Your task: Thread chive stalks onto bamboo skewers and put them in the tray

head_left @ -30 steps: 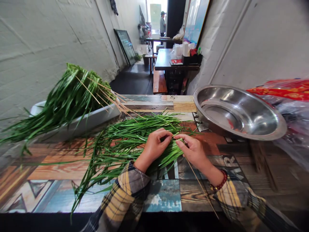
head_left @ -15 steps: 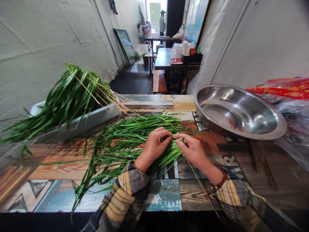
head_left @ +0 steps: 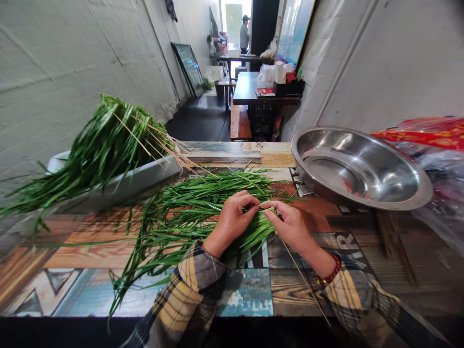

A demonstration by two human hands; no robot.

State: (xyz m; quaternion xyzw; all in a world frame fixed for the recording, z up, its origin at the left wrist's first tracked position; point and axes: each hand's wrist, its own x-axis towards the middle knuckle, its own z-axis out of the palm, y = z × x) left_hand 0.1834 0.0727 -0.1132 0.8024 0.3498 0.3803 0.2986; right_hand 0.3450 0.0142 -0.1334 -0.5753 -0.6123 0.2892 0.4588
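Green stalks (head_left: pixel 195 191) are pinched near the frame's centre by the fingers of the left hand (head_left: pixel 234 217) and right hand (head_left: pixel 293 228); a thin stick (head_left: pixel 303 276) is angled towards the lower right.

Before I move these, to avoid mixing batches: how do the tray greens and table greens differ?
The tray greens rise in a thick pile; the table greens lie low and spread. Sticks jut from the tray greens; the left hand covers some table greens. Both are long and green.
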